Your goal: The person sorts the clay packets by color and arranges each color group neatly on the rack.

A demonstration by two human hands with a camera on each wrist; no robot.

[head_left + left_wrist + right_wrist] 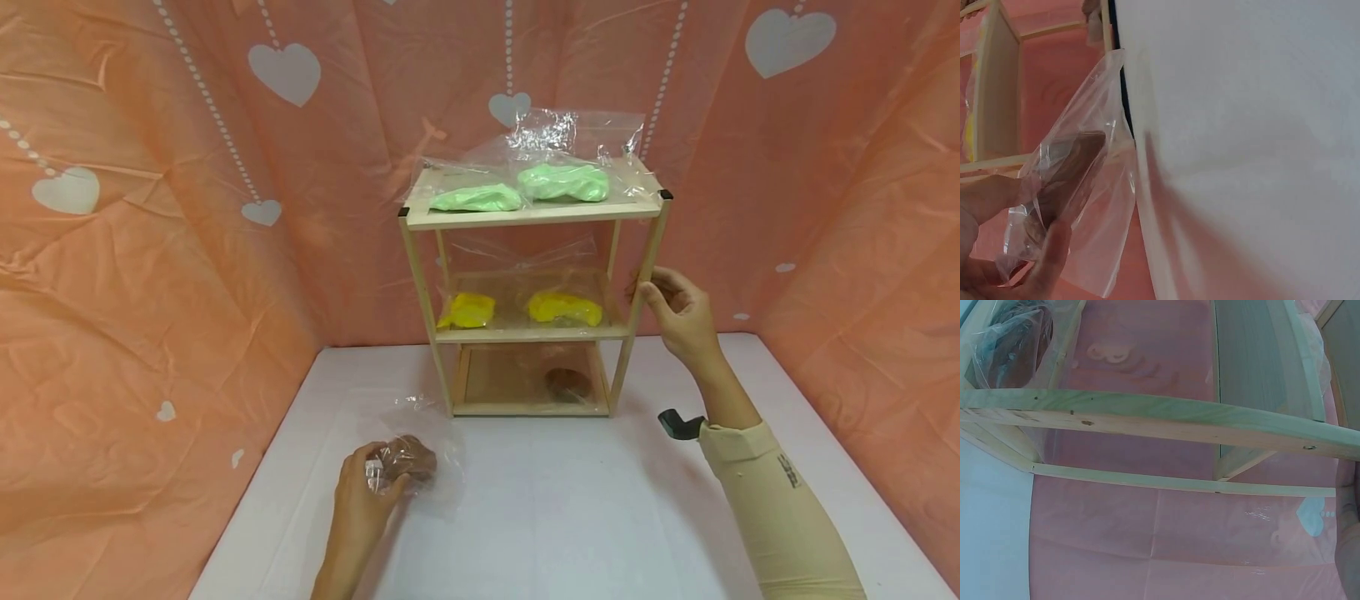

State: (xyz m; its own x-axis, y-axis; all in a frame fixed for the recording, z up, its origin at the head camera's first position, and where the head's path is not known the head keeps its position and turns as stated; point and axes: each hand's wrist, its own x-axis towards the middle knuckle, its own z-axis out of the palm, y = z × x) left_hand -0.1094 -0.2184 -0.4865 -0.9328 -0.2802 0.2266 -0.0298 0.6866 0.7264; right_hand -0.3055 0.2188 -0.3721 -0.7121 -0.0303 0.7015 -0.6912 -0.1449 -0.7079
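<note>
My left hand (362, 500) grips a clear plastic bag with a brown lump (412, 461) inside, in front of the shelf's lower left corner. In the left wrist view the thumb and fingers pinch the bagged brown lump (1072, 175) from its near end. A three-level wooden shelf (532, 336) stands at the back of the table. My right hand (684, 317) holds its right front post at middle-shelf height, some fingers hidden behind the post. Another bagged brown lump (567, 384) lies on the bottom level at the right, also visible as a brown bag (1016, 350) in the right wrist view.
Two bagged light green lumps, one left (477, 198) and one right (564, 182), lie on the top shelf. Bagged yellow lumps (564, 308) are on the middle one. Pink cloth (360, 208) with hearts encloses the white table (525, 508). A black piece (678, 425) sits beside the right sleeve.
</note>
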